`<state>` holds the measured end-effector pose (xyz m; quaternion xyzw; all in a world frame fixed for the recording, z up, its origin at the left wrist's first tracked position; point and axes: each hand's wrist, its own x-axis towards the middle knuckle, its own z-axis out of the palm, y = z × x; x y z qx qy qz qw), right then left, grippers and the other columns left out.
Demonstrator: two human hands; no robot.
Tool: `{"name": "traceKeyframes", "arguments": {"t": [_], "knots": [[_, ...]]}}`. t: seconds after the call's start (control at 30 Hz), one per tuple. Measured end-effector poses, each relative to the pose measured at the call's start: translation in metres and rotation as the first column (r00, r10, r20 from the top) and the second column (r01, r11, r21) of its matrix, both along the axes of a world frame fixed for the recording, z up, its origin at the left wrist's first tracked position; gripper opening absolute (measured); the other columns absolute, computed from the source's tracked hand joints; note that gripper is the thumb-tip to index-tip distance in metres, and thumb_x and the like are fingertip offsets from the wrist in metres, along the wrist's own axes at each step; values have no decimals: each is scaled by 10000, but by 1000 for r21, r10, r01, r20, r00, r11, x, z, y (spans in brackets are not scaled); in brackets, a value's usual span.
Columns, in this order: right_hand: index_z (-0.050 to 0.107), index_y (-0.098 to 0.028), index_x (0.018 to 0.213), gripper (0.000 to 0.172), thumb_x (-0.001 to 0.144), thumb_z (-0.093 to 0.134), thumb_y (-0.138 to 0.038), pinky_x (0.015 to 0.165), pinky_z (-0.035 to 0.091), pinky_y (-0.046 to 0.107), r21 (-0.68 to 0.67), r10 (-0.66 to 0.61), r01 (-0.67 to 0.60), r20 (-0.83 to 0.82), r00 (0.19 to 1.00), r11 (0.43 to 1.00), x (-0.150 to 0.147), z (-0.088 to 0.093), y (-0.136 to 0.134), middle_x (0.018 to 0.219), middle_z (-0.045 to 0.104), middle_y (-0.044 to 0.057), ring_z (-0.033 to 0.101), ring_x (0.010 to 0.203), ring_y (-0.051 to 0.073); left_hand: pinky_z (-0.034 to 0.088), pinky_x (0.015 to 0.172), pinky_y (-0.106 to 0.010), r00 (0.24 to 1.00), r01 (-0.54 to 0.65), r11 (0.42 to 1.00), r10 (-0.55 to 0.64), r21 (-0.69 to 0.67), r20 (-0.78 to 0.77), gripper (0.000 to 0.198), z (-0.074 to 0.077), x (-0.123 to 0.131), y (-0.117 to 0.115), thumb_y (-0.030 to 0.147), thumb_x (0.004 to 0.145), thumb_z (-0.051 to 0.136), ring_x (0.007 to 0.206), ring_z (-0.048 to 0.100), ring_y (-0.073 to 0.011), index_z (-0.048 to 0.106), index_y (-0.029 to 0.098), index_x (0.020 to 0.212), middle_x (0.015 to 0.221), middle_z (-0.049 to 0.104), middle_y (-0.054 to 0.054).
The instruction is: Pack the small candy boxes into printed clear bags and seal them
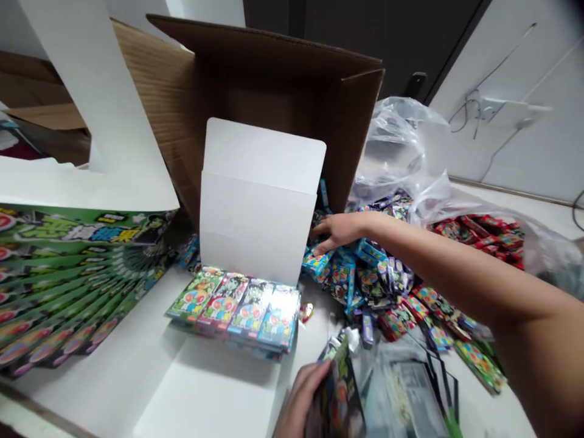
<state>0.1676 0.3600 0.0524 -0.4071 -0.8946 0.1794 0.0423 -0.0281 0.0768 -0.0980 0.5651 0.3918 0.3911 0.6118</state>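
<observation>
My right hand (pixel 337 231) reaches in from the right, fingers apart, resting at the edge of a heap of blue foil candy packets (pixel 360 274). At the bottom of the view my left hand (pixel 298 398) grips a dark stack of packets (pixel 337 395). Left of it, several green and blue packets stand in a row (pixel 235 307) against a white card insert (pixel 258 201), which stands inside an open cardboard carton (pixel 283 79). Flat green printed display cards (pixel 68 274) lie fanned out at the left.
A clear plastic bag (pixel 392 146) lies behind the heap, with red packets (pixel 479 234) spilling near it. Mixed packets lie across the white table (pixel 91 377). A white card flap (pixel 86 91) rises at the upper left. Cables hang on the wall (pixel 474 109).
</observation>
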Motion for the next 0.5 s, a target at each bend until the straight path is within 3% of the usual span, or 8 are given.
{"name": "traceKeyframes", "arguments": {"t": [0.1, 0.17, 0.27, 0.4, 0.5], "knots": [[700, -232, 1073, 323, 822, 660, -433, 960, 479, 392, -31, 165, -164, 20, 986, 986, 29, 8, -43, 1054, 693, 63, 607, 1062, 240, 386, 1076, -481, 993, 44, 993, -57, 114, 108, 910, 5, 2, -3, 700, 657, 668, 1304, 419, -396, 448, 218, 1397, 1390, 428, -160], [672, -212, 1109, 306, 863, 622, -388, 1000, 455, 409, 48, 186, -183, -64, 980, 982, 45, 12, -70, 1093, 673, 77, 577, 1121, 230, 370, 1085, -501, 989, 54, 989, -72, 136, 131, 1000, 12, 4, -4, 754, 605, 666, 1316, 400, -409, 413, 220, 1411, 1409, 393, -162], [662, -218, 1082, 239, 883, 604, -337, 1058, 408, 447, 154, 173, -146, -172, 970, 977, 65, 8, -105, 1091, 668, 75, 555, 1161, 218, 368, 1090, -503, 995, 64, 986, -75, 152, 67, 964, 25, 5, -5, 744, 636, 653, 1323, 396, -389, 396, 233, 1412, 1408, 394, -149], [588, -237, 1211, 341, 876, 596, -296, 1084, 381, 472, 220, 8, 65, -319, 948, 973, 86, -13, -151, 1272, 589, 94, 491, 1256, 227, 391, 1077, -496, 997, 68, 961, -58, 266, -42, 897, 34, 7, -2, 723, 680, 634, 1298, 428, -363, 410, 234, 1398, 1374, 438, -140], [585, -238, 1193, 317, 878, 546, -251, 1065, 400, 462, 193, -202, 355, -544, 815, 914, 92, -30, -191, 1270, 592, 87, 526, 1221, 228, 386, 1073, -503, 994, 63, 946, -32, 318, -102, 870, 32, 8, 1, 730, 706, 599, 1279, 444, -357, 423, 222, 1390, 1353, 459, -145]]}}
